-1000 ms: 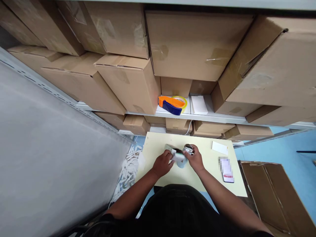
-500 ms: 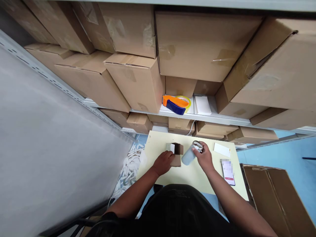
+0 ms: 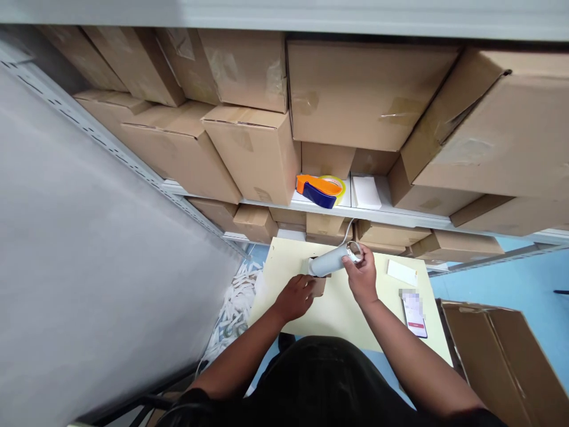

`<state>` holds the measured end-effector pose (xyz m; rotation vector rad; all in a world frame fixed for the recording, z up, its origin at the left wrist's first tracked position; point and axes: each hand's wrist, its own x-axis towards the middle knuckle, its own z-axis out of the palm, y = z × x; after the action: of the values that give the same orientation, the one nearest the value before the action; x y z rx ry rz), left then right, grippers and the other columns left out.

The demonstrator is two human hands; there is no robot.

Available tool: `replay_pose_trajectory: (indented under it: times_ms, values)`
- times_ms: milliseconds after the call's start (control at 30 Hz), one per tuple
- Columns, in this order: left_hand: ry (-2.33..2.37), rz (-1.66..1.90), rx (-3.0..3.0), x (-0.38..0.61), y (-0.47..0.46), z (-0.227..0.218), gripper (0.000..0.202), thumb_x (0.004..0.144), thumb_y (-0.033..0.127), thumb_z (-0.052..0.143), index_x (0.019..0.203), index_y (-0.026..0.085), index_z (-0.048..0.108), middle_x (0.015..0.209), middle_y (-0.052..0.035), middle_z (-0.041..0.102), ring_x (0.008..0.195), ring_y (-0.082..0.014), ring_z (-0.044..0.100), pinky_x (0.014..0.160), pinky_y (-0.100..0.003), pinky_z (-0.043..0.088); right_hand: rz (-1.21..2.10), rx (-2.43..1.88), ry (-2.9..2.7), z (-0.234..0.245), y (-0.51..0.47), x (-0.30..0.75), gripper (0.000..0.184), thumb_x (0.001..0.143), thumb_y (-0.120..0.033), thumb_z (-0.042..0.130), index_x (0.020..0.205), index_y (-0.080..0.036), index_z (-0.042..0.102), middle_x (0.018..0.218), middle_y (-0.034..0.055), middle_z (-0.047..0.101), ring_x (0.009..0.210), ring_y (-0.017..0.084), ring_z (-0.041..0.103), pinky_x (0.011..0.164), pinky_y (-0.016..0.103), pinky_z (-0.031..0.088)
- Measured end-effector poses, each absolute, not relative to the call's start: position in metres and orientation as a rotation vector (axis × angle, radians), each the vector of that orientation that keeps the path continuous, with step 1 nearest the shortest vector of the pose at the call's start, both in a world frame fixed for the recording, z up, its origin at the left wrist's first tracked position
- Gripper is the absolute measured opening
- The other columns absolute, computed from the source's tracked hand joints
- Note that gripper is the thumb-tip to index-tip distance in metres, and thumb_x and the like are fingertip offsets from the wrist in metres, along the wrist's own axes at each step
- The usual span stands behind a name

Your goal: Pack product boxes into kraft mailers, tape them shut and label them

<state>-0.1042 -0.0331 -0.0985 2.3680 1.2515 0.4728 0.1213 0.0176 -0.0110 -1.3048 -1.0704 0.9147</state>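
My right hand (image 3: 362, 276) grips the metal-ringed top end of a pale blue-grey bottle (image 3: 329, 261), which lies tilted with its bottom end at the mouth of a small brown cardboard box (image 3: 318, 286). My left hand (image 3: 296, 296) is closed on that box, holding it against the pale yellow table (image 3: 342, 314). The box is mostly hidden behind the bottle and my fingers.
A phone (image 3: 414, 312) and a white card (image 3: 401, 272) lie on the table's right side. An open carton (image 3: 502, 356) stands at the right. Shelves of cardboard boxes rise behind, with an orange-blue tape dispenser (image 3: 319, 190). White scraps (image 3: 235, 308) litter the floor at left.
The bottle left the spot between my hands, swung out to the right, then tipped sideways with its bottom at the box's opening. My left hand stayed on the box.
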Motion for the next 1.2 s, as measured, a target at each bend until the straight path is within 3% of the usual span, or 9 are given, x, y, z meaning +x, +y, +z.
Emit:
replay_pose_trajectory:
  times_ms: [167, 400, 667, 900, 1200]
  values:
    - [1.334, 0.266, 2.367, -0.101, -0.014, -0.091, 0.049, 0.094, 0.013, 0.045, 0.14, 0.022, 0.057, 0.12, -0.0138, 0.063, 0.11, -0.0311, 0.061, 0.101, -0.049, 0.051, 0.89, -1.325, -1.012, -0.03, 0.019, 0.125, 0.066, 0.078, -0.053, 0.077, 0.13, -0.02, 0.052, 0.123, 0.013, 0.066, 0.11, 0.026, 0.064, 0.096, 0.041, 0.053]
    - [1.511, 0.089, 2.188, -0.102, 0.017, -0.085, 0.046, 0.09, 0.023, 0.058, 0.136, 0.023, 0.057, 0.127, -0.0147, 0.057, 0.104, -0.0321, 0.065, 0.09, -0.044, 0.054, 0.902, -1.335, -1.046, -0.033, 0.02, 0.124, 0.065, 0.076, -0.051, 0.079, 0.127, -0.02, 0.053, 0.12, 0.0114, 0.068, 0.106, 0.025, 0.065, 0.095, 0.041, 0.052]
    - [1.574, 0.398, 1.975, -0.11, 0.015, -0.091, 0.045, 0.085, 0.026, 0.067, 0.128, 0.023, 0.056, 0.124, -0.0093, 0.061, 0.098, -0.0247, 0.067, 0.087, -0.038, 0.055, 0.91, -1.35, -1.017, -0.041, 0.016, 0.134, 0.062, 0.078, -0.05, 0.078, 0.127, -0.02, 0.054, 0.119, 0.0108, 0.068, 0.106, 0.024, 0.065, 0.095, 0.04, 0.053]
    - [1.546, 0.73, 1.865, -0.106, 0.019, -0.102, 0.017, 0.082, 0.016, 0.058, 0.098, 0.021, 0.055, 0.092, -0.0027, 0.061, 0.08, -0.019, 0.061, 0.075, -0.033, 0.052, 0.885, -1.241, -1.041, -0.032, 0.027, 0.124, 0.068, 0.078, -0.05, 0.078, 0.131, -0.019, 0.051, 0.122, 0.0114, 0.066, 0.108, 0.024, 0.065, 0.096, 0.04, 0.053]
    - [1.527, 0.898, 1.674, -0.1, 0.015, -0.12, 0.004, 0.088, 0.021, 0.057, 0.092, 0.021, 0.058, 0.091, -0.0018, 0.064, 0.086, -0.0185, 0.064, 0.085, -0.035, 0.055, 0.864, -1.511, -1.394, -0.067, 0.044, 0.109, 0.074, 0.074, -0.052, 0.08, 0.135, -0.021, 0.051, 0.124, 0.0118, 0.069, 0.109, 0.029, 0.068, 0.098, 0.047, 0.054]
